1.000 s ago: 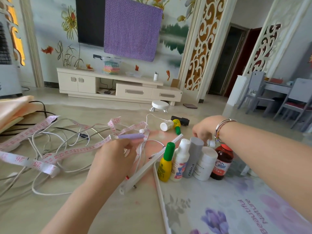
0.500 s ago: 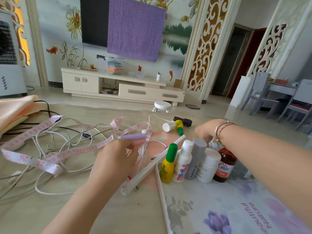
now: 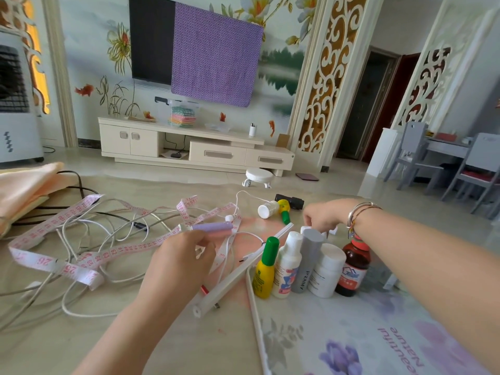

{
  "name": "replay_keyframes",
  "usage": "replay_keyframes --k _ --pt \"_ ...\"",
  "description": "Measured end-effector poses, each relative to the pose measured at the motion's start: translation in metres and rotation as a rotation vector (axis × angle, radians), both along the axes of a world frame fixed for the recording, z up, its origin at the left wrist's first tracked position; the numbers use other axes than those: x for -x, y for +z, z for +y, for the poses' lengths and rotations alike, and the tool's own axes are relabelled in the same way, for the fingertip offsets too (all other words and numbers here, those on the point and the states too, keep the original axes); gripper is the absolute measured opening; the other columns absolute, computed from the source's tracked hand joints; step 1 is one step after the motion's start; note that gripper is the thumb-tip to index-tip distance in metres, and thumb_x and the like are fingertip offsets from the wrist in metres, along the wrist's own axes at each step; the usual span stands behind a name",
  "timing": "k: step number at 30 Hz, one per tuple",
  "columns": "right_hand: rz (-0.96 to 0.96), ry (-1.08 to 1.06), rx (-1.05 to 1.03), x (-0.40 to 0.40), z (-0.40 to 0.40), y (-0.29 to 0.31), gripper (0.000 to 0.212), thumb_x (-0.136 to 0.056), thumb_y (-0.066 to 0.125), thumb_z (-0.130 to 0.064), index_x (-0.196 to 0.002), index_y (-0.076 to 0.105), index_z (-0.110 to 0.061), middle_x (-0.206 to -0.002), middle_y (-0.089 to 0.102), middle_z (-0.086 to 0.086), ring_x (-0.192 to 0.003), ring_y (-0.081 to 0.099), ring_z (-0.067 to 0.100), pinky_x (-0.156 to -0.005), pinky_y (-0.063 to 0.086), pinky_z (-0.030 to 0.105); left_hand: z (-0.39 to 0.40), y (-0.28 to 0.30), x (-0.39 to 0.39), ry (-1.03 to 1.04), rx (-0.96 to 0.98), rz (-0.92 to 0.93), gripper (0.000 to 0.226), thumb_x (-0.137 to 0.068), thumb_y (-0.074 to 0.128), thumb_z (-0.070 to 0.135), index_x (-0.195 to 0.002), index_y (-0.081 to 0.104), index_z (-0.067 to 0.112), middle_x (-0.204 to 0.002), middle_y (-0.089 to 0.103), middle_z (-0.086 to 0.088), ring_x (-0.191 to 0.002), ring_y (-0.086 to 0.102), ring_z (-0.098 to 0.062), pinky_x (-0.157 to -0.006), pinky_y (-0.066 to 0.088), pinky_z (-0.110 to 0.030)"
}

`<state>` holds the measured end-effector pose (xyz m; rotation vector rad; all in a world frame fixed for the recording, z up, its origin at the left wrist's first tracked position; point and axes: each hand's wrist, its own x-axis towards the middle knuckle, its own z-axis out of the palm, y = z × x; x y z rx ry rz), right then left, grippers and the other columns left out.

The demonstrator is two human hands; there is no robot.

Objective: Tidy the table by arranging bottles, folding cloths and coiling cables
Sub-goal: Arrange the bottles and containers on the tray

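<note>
Several bottles stand in a row on the table: a yellow bottle (image 3: 264, 274) with a green cap, a white spray bottle (image 3: 287, 269), a grey tube (image 3: 308, 259), a white jar (image 3: 326, 273) and a brown bottle (image 3: 353, 267) with a red cap. My right hand (image 3: 323, 215) reaches behind the row, its fingers curled down on a small white bottle (image 3: 305, 228) that is mostly hidden. My left hand (image 3: 178, 258) grips a purple tube (image 3: 215, 227) over the tangle of white cables (image 3: 81, 269). A pink tape measure (image 3: 54, 262) winds through the cables.
A white-capped bottle (image 3: 267, 209) and a yellow-green bottle (image 3: 284, 211) lie behind the row beside a black object (image 3: 293, 201). Two white rods (image 3: 232, 280) cross in front. A peach cloth (image 3: 24, 185) and a black cable (image 3: 78, 185) lie far left. A floral mat (image 3: 351, 336) covers the near right.
My right hand has sunk a little lower behind the grey tube. My left hand keeps its grip on the purple tube in much the same place.
</note>
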<state>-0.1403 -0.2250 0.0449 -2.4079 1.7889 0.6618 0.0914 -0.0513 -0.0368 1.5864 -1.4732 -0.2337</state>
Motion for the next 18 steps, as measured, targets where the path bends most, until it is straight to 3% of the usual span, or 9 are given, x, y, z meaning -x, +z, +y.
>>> replay_keyframes --k 1,4,6,8,9,12,13,15,18 --pt "-0.058 0.010 0.010 0.001 0.002 0.004 0.023 -0.088 0.063 -0.020 -0.105 0.059 -0.005 -0.091 0.057 0.006 -0.072 0.052 0.017 -0.053 0.041 0.021 0.000 -0.001 -0.001 0.014 -0.004 -0.007 0.030 -0.086 0.055 0.020 -0.062 0.059 0.039 -0.082 0.061 0.040 -0.038 0.041 -0.007 -0.041 0.031 -0.016" --pt "-0.327 0.058 0.075 0.001 0.013 0.028 0.033 -0.089 0.064 -0.033 -0.113 0.058 -0.011 -0.101 0.065 0.005 -0.076 0.059 0.012 -0.066 0.049 0.026 0.001 -0.001 -0.001 0.022 0.003 0.014 0.036 -0.085 0.056 0.018 -0.059 0.058 0.043 -0.079 0.055 0.049 -0.038 0.041 -0.006 -0.044 0.036 -0.014" --pt "-0.552 0.100 0.141 -0.001 0.030 0.048 0.031 -0.090 0.062 -0.039 -0.112 0.060 -0.017 -0.090 0.068 0.002 -0.070 0.058 0.010 -0.065 0.049 0.026 0.003 0.004 -0.001 0.005 0.005 0.035 0.044 -0.085 0.055 0.017 -0.061 0.058 0.054 -0.078 0.058 0.045 -0.040 0.043 -0.002 -0.043 0.035 -0.014" --pt "-0.740 0.159 0.190 -0.003 0.060 0.066 0.032 -0.086 0.059 -0.050 -0.107 0.062 -0.026 -0.078 0.065 -0.001 -0.067 0.057 0.011 -0.063 0.049 0.026 0.007 0.006 -0.001 -0.004 0.027 0.030 0.056 -0.085 0.055 0.016 -0.068 0.053 0.069 -0.077 0.052 0.053 -0.046 0.047 0.001 -0.044 0.034 -0.013" --pt "-0.794 0.208 0.196 -0.004 0.077 0.072 0.034 -0.081 0.059 -0.057 -0.103 0.063 -0.032 -0.076 0.062 0.001 -0.067 0.056 0.013 -0.064 0.048 0.028 0.007 0.006 -0.002 -0.001 0.031 0.029 0.056 -0.086 0.055 0.015 -0.070 0.054 0.069 -0.076 0.048 0.057 -0.048 0.048 0.001 -0.044 0.033 -0.014" --pt "-0.776 0.350 0.174 -0.005 0.131 0.076 0.039 -0.071 0.061 -0.064 -0.099 0.065 -0.038 -0.088 0.065 0.011 -0.076 0.058 0.028 -0.071 0.048 0.041 0.006 0.003 -0.005 0.010 0.017 0.047 0.034 -0.087 0.055 0.014 -0.065 0.063 0.039 -0.073 0.049 0.055 -0.040 0.043 -0.004 -0.040 0.029 -0.014" --pt "-0.741 0.369 0.175 -0.004 0.147 0.072 0.037 -0.071 0.065 -0.064 -0.098 0.064 -0.038 -0.090 0.067 0.004 -0.078 0.060 0.024 -0.070 0.048 0.040 0.006 0.003 -0.005 0.010 0.013 0.056 0.033 -0.087 0.055 0.014 -0.063 0.062 0.035 -0.073 0.051 0.054 -0.037 0.040 -0.007 -0.039 0.031 -0.014" --pt "-0.664 0.391 0.228 -0.003 0.173 0.057 0.032 -0.072 0.071 -0.059 -0.095 0.060 -0.038 -0.084 0.064 -0.016 -0.072 0.057 0.003 -0.059 0.045 0.020 0.008 0.003 -0.006 -0.006 0.006 0.070 0.033 -0.087 0.053 0.014 -0.063 0.061 0.035 -0.070 0.054 0.049 -0.037 0.039 -0.010 -0.040 0.039 -0.019" --pt "-0.562 0.381 0.298 -0.008 0.200 0.023 0.033 -0.072 0.070 -0.052 -0.094 0.053 -0.034 -0.084 0.060 -0.015 -0.078 0.053 -0.001 -0.062 0.043 0.017 0.012 0.006 -0.007 -0.003 -0.008 0.066 0.027 -0.087 0.053 0.015 -0.068 0.065 0.030 -0.066 0.062 0.030 -0.051 0.052 -0.020 -0.054 0.054 -0.036"
